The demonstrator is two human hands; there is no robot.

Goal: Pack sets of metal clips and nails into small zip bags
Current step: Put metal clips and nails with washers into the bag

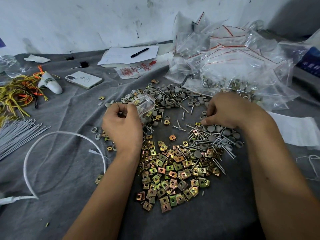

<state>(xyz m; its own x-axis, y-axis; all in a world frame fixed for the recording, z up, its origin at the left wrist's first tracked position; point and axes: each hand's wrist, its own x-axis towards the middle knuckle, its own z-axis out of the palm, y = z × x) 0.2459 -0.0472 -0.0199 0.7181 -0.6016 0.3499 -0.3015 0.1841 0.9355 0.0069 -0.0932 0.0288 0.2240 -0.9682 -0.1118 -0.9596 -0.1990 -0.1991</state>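
A heap of square gold-coloured metal clips (pixel 170 172) covers the grey cloth in front of me. Silver nails (pixel 206 144) and round grey caps (pixel 174 96) lie mixed behind and to the right of it. My left hand (pixel 123 125) grips a small clear zip bag (pixel 144 105) with a red seal line, holding some parts inside. My right hand (pixel 226 111) reaches down into the nails and caps, fingers curled; whatever they pinch is hidden.
Filled and empty zip bags (pixel 230 61) pile up at the back right. A white phone (pixel 84 79), paper with a pen (pixel 139 52), yellow and orange cords (pixel 17 94), grey ties (pixel 15 135) and a white strap loop (pixel 29 153) lie to the left.
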